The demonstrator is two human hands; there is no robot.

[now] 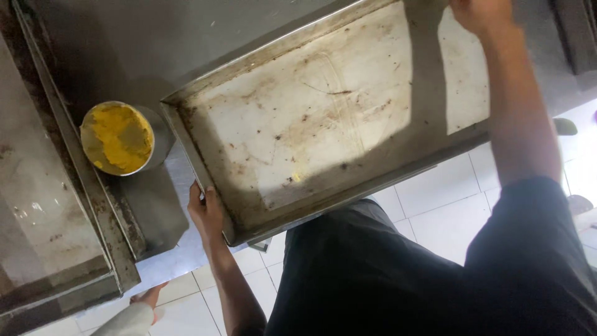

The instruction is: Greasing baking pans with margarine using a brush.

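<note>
Baking tray (323,112), a large rectangular metal one with a raised rim, was held tilted above the steel desk (155,37) and partly out over the white tiled floor (448,199). Its pale inner surface was stained with brown scorch marks, scratches and a few yellow crumbs, and a band of shadow crossed it near the far end. The left hand (206,210) was clamped on the tray's near corner, fingers curled over the rim. The right hand (480,14) gripped the opposite far edge at the top of the view, its fingers partly cut off by the frame, so the two hands were well apart at either end of the tray.

On the desk to the left of the tray stood a round metal tin (118,138) filled with a yellow paste. Further left lay another flat metal tray (43,205), greasy and dull, with a dark rim. The desk surface was grey and scuffed, and its edge dropped away to the tiled floor with grey grout lines. The person's dark clothing (373,274) filled the lower right. At the bottom edge, another person's hand (149,294) and pale sleeve showed.
</note>
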